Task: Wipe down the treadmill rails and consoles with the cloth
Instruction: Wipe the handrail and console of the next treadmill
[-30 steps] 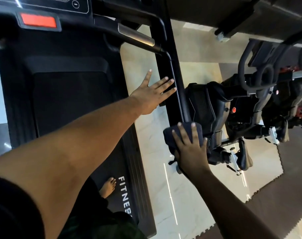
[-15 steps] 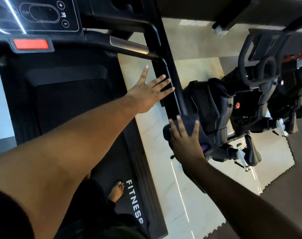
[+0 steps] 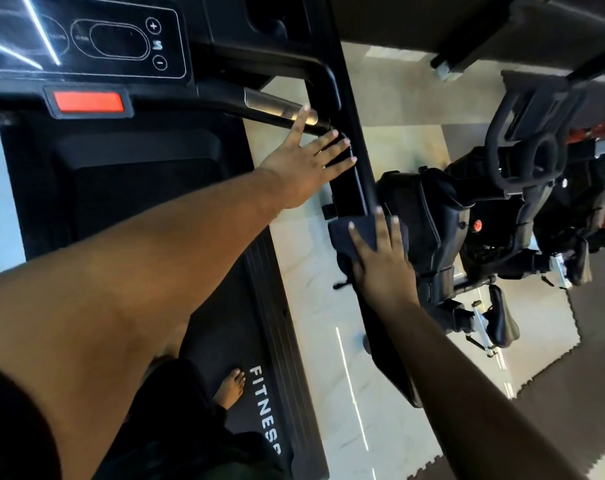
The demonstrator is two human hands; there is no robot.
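Head view: right hand (image 3: 384,261) presses the cloth (image 3: 360,233) flat on the right rail (image 3: 353,161), fingers straight and spread over the fabric, not curled round it. Cloth sits on the rail's mid stretch, below the point where the rail meets the silver handlebar (image 3: 277,105). Left hand (image 3: 304,164) is flat too, fingers apart, palm against the rail's inner face just above the cloth, holding nothing.

Change over the last second: cloth has slid up the rail, away from the rear end and toward the console (image 3: 86,39); left hand has moved up with it and now reaches the handlebar joint. Reads as an upward wipe stroke in progress, left hand bracing.

Judgement: lower rail stretch probably covered; the part between cloth and joint, the handlebar and the console are still to do. Left hand sits in the cloth's path, so it likely has to lift before the stroke ends.

Exercise bike (image 3: 467,216) stands beyond the rail, apart from it.
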